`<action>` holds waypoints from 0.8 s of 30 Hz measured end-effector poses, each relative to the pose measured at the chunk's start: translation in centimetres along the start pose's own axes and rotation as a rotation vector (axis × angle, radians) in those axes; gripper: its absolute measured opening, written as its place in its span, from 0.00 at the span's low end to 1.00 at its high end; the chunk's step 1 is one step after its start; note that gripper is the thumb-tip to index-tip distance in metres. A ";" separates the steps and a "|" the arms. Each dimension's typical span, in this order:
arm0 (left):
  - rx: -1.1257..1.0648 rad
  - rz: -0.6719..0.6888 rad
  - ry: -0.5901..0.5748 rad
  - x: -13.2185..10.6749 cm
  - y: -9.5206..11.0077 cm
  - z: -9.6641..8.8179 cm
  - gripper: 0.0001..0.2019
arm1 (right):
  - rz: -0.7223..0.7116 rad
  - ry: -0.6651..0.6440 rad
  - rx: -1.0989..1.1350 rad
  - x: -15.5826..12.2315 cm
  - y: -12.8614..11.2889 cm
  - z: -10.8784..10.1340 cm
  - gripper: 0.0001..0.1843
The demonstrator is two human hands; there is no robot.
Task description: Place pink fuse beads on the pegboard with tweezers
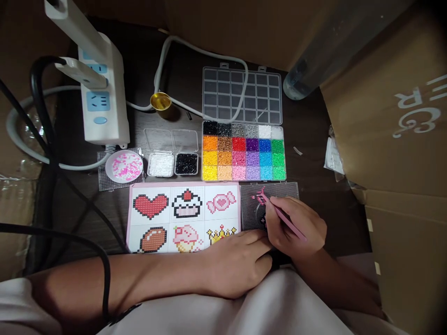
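Observation:
My right hand point(300, 228) pinches pink tweezers point(288, 223), their tips down at a clear pegboard point(287, 190). Small pink beads point(260, 196) form a partial outline on the board near those tips. My left hand point(240, 263) lies palm down at the board's near-left edge, fingers bent over it; the fingertips are hidden beneath my right hand. Left of the board is a pattern sheet point(186, 221) with pixel pictures, including a heart, cupcake, candy and crown; my left hand and forearm cover its lower edge. A white dish point(109, 174) holds mixed pink and white beads.
A bead box point(244, 151) sorted by colour sits behind the board, its clear lid point(242, 94) open. Nearby are small cases of white beads point(161, 165) and black beads point(186, 164), a gold cup point(161, 103), a power strip point(104, 93) with cables, and cardboard walls point(394, 158).

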State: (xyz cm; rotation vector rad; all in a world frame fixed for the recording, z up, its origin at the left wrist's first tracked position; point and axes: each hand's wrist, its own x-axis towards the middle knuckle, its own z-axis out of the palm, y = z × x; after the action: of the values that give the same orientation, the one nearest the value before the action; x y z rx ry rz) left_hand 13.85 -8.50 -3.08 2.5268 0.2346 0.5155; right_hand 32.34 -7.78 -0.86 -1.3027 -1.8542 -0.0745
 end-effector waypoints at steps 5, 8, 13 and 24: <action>0.002 -0.003 -0.015 0.0 0.0 0.0 0.07 | 0.003 -0.052 0.034 0.1 0.0 0.0 0.16; -0.001 0.001 -0.016 0.0 0.0 0.0 0.07 | -0.020 -0.030 0.040 0.1 0.1 0.0 0.16; -0.006 0.006 -0.014 -0.1 0.0 0.0 0.07 | -0.012 -0.034 0.033 0.2 0.1 0.1 0.17; -0.010 0.001 -0.025 -0.1 0.1 0.2 0.08 | -0.023 -0.062 0.050 0.2 0.1 0.0 0.17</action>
State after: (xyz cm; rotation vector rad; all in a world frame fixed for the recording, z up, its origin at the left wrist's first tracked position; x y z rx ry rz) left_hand 13.82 -8.69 -3.27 2.5226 0.2209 0.4834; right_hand 32.39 -7.52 -0.77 -1.2628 -1.9112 -0.0002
